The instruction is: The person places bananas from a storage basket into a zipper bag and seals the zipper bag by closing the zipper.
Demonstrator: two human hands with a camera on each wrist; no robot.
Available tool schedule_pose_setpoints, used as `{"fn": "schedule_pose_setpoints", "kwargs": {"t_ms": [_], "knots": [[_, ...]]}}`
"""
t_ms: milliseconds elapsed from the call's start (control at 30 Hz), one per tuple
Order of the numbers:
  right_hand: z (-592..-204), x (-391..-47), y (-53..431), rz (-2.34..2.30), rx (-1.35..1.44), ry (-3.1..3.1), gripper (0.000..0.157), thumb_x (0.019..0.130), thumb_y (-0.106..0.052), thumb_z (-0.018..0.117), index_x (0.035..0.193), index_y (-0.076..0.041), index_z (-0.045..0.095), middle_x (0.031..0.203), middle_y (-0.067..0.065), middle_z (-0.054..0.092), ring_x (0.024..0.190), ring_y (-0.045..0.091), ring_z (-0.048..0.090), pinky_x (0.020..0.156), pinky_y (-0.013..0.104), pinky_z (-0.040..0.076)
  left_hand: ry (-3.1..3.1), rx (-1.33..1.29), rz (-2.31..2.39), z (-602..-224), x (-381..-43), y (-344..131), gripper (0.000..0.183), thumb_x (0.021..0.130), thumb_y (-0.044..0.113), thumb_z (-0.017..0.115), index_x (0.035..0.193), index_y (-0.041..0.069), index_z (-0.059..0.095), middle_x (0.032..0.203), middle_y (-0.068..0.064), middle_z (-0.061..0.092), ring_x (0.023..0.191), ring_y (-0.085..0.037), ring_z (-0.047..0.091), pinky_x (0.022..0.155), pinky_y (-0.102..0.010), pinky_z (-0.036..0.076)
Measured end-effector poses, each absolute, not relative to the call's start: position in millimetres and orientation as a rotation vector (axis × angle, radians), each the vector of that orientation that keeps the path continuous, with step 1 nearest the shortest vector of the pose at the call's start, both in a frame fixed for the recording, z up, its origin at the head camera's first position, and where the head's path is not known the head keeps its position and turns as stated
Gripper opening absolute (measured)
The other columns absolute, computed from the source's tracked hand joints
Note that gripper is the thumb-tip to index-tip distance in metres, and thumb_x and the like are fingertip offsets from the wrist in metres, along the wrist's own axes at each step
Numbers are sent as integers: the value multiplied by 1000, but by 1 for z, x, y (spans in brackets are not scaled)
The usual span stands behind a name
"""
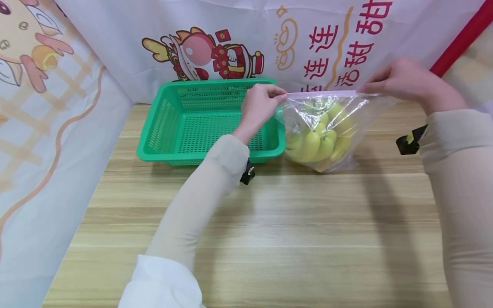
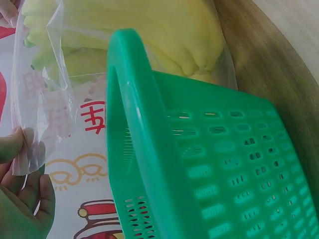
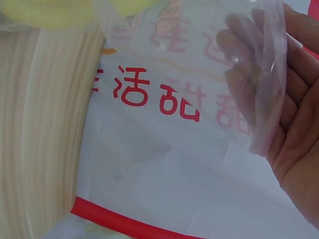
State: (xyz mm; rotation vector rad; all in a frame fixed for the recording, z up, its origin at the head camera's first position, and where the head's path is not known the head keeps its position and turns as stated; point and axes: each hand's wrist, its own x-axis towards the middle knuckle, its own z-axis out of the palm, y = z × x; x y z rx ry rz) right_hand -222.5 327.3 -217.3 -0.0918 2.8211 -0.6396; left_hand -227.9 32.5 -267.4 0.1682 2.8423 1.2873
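Note:
A clear zip bag [image 1: 358,128] with a pink top strip holds a bunch of yellow bananas [image 1: 321,139]. Its bottom is at the tabletop, beside the basket's right end. My left hand [image 1: 259,105] pinches the bag's top left corner between thumb and fingers, above the green basket's rim; the left wrist view shows the same left hand [image 2: 25,189] at that corner. At the other end of the strip, my right hand [image 1: 410,83] pinches the top edge. In the right wrist view the right hand [image 3: 299,99] has fingers behind the clear film.
A green plastic basket [image 1: 152,128] with slotted walls stands on the wood-grain table [image 1: 308,239], left of the bag. Behind it hangs a white printed cloth [image 1: 115,47] with red characters and cartoon figures. More printed cloth [image 1: 46,171] covers the left side.

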Motion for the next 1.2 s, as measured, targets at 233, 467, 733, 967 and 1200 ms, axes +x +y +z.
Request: {"fn": "schedule_pose_setpoints", "kwargs": {"t_ms": [233, 467, 733, 967, 1200], "knots": [[-217, -224, 323, -623, -128, 2832, 57, 87, -51, 63, 118, -4, 67, 100, 6, 72, 87, 17, 49, 77, 36, 36, 2846, 160, 1286, -270, -229, 32, 19, 92, 33, 62, 106, 25, 73, 106, 8, 73, 91, -7, 63, 73, -25, 46], [-218, -225, 323, -628, -143, 2849, 57, 87, -50, 63, 119, -4, 66, 96, 3, 72, 84, 12, 49, 78, 36, 35, 2847, 155, 1293, -269, -229, 32, 20, 92, 33, 62, 106, 24, 73, 106, 8, 73, 90, -7, 63, 72, -24, 45], [-220, -220, 329, -625, -102, 2871, 61, 88, -52, 60, 125, -3, 61, 122, 25, 61, 99, 25, 47, 85, 48, 36, 2857, 185, 1276, -269, -231, 32, 21, 92, 33, 61, 107, 25, 73, 108, 8, 72, 94, -6, 64, 74, -25, 45], [-223, -219, 341, -616, -15, 2914, 64, 87, -53, 61, 126, -2, 60, 115, 25, 63, 94, 26, 46, 75, 38, 35, 2853, 194, 1279, -270, -232, 30, 21, 92, 33, 60, 108, 25, 72, 108, 9, 72, 91, -6, 63, 70, -24, 43], [-225, -220, 351, -612, 33, 2965, 61, 87, -50, 62, 122, 0, 62, 105, 19, 68, 95, 27, 47, 77, 39, 35, 2858, 205, 1263, -270, -232, 29, 22, 93, 32, 60, 109, 25, 72, 110, 8, 71, 89, -7, 61, 71, -23, 42]]}}
